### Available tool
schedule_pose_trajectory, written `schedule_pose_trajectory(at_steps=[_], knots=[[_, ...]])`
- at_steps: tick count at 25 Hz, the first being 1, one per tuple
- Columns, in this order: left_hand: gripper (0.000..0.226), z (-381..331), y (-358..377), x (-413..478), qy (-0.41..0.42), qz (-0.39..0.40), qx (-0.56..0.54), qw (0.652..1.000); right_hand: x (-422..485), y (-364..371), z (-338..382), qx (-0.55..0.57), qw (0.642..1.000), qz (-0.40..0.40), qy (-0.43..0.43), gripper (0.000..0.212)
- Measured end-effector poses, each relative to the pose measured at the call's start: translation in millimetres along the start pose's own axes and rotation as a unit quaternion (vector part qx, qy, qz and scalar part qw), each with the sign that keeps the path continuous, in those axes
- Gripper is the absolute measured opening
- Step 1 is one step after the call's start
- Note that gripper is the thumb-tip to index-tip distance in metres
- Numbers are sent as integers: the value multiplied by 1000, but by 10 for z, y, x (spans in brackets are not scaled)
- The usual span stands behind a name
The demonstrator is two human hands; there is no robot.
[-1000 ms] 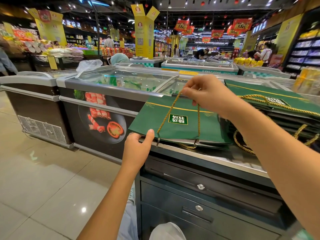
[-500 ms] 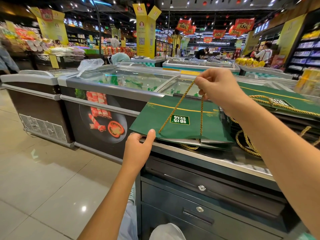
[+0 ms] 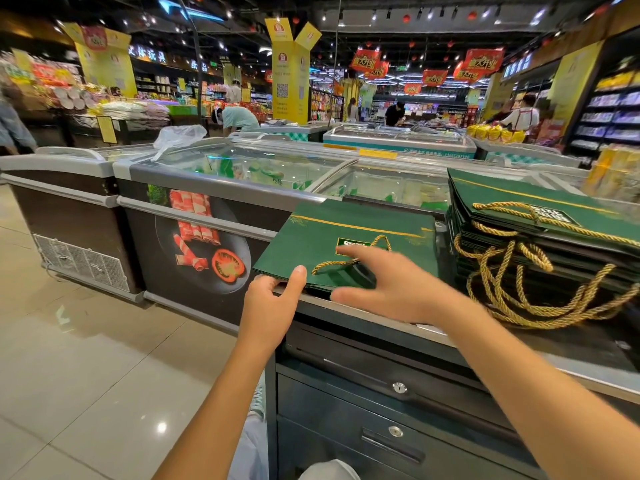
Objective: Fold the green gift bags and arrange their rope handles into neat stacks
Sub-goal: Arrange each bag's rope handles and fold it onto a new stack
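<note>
A flat green gift bag [image 3: 325, 233] lies on the metal counter [image 3: 381, 332], its gold rope handle [image 3: 349, 259] lying loose across its face. My left hand [image 3: 273, 299] grips the bag's near left corner, thumb on top. My right hand [image 3: 391, 285] hovers spread over the bag's near edge, fingers straight, holding nothing. To the right stands a tall stack of folded green bags [image 3: 540, 237] with several gold rope handles [image 3: 512, 289] hanging down its front.
Glass-topped chest freezers [image 3: 221, 181] stand beyond and left of the counter. Locked drawers [image 3: 398, 389] sit below the counter edge. Tiled floor [image 3: 86, 358] opens to the left. Shoppers stand far back among the shelves.
My right hand has let go of the gold handle it was holding up and has dropped to the bag's near edge. The handle now lies on the bag. The left hand stayed.
</note>
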State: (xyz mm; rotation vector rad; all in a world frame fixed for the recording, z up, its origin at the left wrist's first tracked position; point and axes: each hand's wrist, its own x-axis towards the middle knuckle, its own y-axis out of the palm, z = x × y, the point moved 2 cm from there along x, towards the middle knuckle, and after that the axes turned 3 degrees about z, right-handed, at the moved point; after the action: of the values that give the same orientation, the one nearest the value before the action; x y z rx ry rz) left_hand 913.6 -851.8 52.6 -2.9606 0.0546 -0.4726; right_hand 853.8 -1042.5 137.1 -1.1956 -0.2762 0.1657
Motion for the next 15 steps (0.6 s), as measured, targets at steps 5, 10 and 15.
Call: schedule_pose_trajectory(at_steps=[5, 10, 15], knots=[[29, -232, -49, 20, -39, 13, -26, 999, 74, 234, 91, -195, 977, -88, 6, 70], [29, -685, -53, 52, 62, 26, -48, 997, 70, -78, 230, -220, 954, -199, -32, 46], [18, -699, 50, 32, 34, 49, -95, 994, -71, -685, 201, -92, 919, -377, -71, 37]])
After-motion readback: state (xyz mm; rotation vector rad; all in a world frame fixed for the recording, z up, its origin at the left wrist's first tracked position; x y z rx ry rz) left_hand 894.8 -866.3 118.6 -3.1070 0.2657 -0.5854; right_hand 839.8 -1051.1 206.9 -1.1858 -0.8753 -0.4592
